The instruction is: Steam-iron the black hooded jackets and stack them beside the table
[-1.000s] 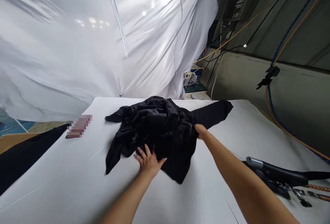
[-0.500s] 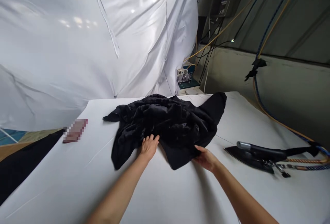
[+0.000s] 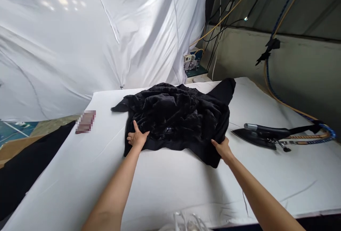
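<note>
A black, fuzzy garment lies rumpled on the white-covered table, its near hem spread toward me. A small label with light lettering shows near the middle of that hem. My left hand rests on the garment's near left part, fingers spread, with nothing gripped. At the near right corner, my right hand pinches the cloth, thumb on top and the other fingers partly hidden beside or under it.
To the right lies a black iron with hoses hanging from above. A pixelated dark red item is at the left edge. White sheeting hangs behind the table. Dark cloth drapes at far left.
My left hand has moved left along the hem and spread its fingers. My right hand has shifted right with the corner. The near hem is straighter and the label now shows.
</note>
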A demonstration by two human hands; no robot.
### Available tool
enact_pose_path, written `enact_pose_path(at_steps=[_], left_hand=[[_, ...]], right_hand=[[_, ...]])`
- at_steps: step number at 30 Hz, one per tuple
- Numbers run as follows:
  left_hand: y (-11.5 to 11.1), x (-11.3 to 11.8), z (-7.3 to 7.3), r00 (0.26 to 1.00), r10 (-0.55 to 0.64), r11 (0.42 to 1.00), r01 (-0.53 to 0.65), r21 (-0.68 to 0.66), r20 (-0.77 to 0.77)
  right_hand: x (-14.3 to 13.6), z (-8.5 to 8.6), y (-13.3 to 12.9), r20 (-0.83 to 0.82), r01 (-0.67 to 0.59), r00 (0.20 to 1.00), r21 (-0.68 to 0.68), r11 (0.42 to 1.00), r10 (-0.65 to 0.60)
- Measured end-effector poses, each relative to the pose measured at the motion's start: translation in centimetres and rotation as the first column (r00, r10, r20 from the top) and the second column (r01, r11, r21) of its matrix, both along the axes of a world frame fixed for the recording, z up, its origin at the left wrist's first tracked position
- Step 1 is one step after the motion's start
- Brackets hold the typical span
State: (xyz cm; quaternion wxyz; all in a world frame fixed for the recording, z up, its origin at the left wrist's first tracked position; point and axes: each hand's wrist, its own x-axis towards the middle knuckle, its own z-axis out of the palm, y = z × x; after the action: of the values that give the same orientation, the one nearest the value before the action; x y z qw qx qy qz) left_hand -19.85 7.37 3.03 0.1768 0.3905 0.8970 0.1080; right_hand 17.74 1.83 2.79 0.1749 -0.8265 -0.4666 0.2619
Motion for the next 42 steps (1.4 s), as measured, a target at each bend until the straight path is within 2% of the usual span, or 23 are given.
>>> enact_pose_path(at_steps=[3, 5, 7, 9, 11, 13, 16, 18, 21, 24, 25, 27, 29, 30, 31, 32, 33, 34, 35, 36, 37, 39, 42], left_hand=[[-0.5, 0.4, -0.7, 0.997, -0.012, 1.0, 0.011, -0.005, -0.07], [-1.5, 0.1, -1.2, 0.991, 0.027, 0.999, -0.023, 0.029, -0.13], [-2.6, -0.8, -1.5, 0.986, 0.043, 0.999, -0.039, 0.026, -0.159], [-3.3, -1.5, -1.5, 0.987, -0.011, 0.999, 0.005, -0.039, -0.161], [-3.5, -1.5, -1.4, 0.977, -0.144, 0.986, 0.128, -0.111, -0.154], [-3.1, -0.6, -1.4, 0.927, -0.336, 0.94, 0.318, -0.125, -0.169], [-0.6, 0.9, -1.4, 0.768, -0.578, 0.809, 0.584, -0.068, -0.276], [2.1, 0.7, -1.1, 0.691, -0.626, 0.754, 0.654, -0.057, -0.362], [6.2, -1.4, 0.0, 0.687, -0.637, 0.748, 0.66, -0.066, -0.351], [7.6, -3.5, 1.1, 0.692, -0.699, 0.715, 0.673, -0.187, -0.181], [7.3, -3.8, 1.5, 0.714, -0.684, 0.724, 0.642, -0.251, -0.149], [5.4, -3.3, 2.0, 0.781, -0.585, 0.798, 0.507, -0.325, -0.219], [2.6, -1.4, 2.4, 0.784, -0.48, 0.877, 0.414, -0.244, -0.393], [1.1, 0.0, 2.4, 0.75, -0.475, 0.876, 0.452, -0.167, -0.46], [-0.3, 1.6, 2.3, 0.697, -0.528, 0.825, 0.556, -0.098, -0.485], [-1.6, 3.3, 2.0, 0.618, -0.636, 0.716, 0.695, -0.056, -0.461], [-2.6, 5.1, 1.6, 0.503, -0.763, 0.559, 0.829, -0.023, -0.405], [-3.4, 6.8, 1.1, 0.392, -0.845, 0.408, 0.912, 0.036, -0.363], [-4.0, 8.3, 0.6, 0.32, -0.884, 0.308, 0.947, 0.09, -0.34], [-4.3, 9.5, 0.0, 0.269, -0.906, 0.238, 0.962, 0.133, -0.326], [-4.5, 10.6, -0.6, 0.248, -0.913, 0.207, 0.966, 0.158, -0.324], [-4.6, 11.9, -1.4, 0.224, -0.921, 0.185, 0.972, 0.147, -0.319], [-4.5, 12.8, -1.7, 0.131, -0.955, 0.113, 0.99, 0.081, -0.265]], right_hand=[[-2.1, 0.5, -0.4, 0.031, 0.051, 0.998, -0.037, 0.998, -0.05], [-2.2, 1.4, -0.4, 0.075, 0.082, 0.994, -0.058, 0.995, -0.078], [-1.5, 2.2, -0.4, 0.136, 0.176, 0.976, -0.037, 0.984, -0.17], [-1.5, 2.4, -0.5, 0.194, 0.21, 0.959, -0.008, 0.978, -0.205], [-2.7, 1.9, -0.7, 0.254, 0.116, 0.962, -0.042, 0.992, -0.102], [-4.9, 1.1, -0.3, 0.305, -0.03, 0.95, -0.141, 0.99, 0.073], [-7.5, 0.3, 2.3, 0.362, -0.175, 0.897, -0.235, 0.956, 0.253], [-7.6, 0.8, 5.1, 0.403, -0.211, 0.871, -0.208, 0.955, 0.28], [-6.0, 2.1, 8.7, 0.468, -0.187, 0.857, -0.104, 0.977, 0.214], [-4.4, 2.4, 8.6, 0.46, -0.127, 0.875, -0.086, 0.988, 0.152], [-4.0, 2.2, 7.8, 0.44, -0.1, 0.888, -0.106, 0.989, 0.137], [-3.7, 1.6, 5.2, 0.395, -0.069, 0.912, -0.122, 0.99, 0.113], [-3.8, 1.0, 2.5, 0.374, -0.077, 0.92, -0.114, 0.991, 0.115], [-3.9, 0.9, 1.4, 0.372, -0.097, 0.918, -0.122, 0.988, 0.136], [-4.0, 0.8, 0.5, 0.374, -0.118, 0.912, -0.149, 0.982, 0.167], [-4.1, 0.8, -0.2, 0.374, -0.137, 0.905, -0.193, 0.972, 0.202], [-4.1, 1.0, -0.5, 0.369, -0.153, 0.9, -0.236, 0.96, 0.234], [-3.9, 1.2, -0.7, 0.36, -0.165, 0.898, -0.261, 0.951, 0.255], [-3.6, 1.4, -0.8, 0.356, -0.168, 0.899, -0.262, 0.95, 0.257], [-3.1, 1.6, -0.8, 0.362, -0.154, 0.901, -0.247, 0.957, 0.239], [-2.6, 1.8, -0.8, 0.372, -0.132, 0.904, -0.228, 0.965, 0.211], [-1.4, 1.8, -1.0, 0.39, -0.108, 0.902, -0.214, 0.971, 0.186], [-0.1, 1.3, -1.7, 0.387, -0.17, 0.885, -0.249, 0.953, 0.259]])
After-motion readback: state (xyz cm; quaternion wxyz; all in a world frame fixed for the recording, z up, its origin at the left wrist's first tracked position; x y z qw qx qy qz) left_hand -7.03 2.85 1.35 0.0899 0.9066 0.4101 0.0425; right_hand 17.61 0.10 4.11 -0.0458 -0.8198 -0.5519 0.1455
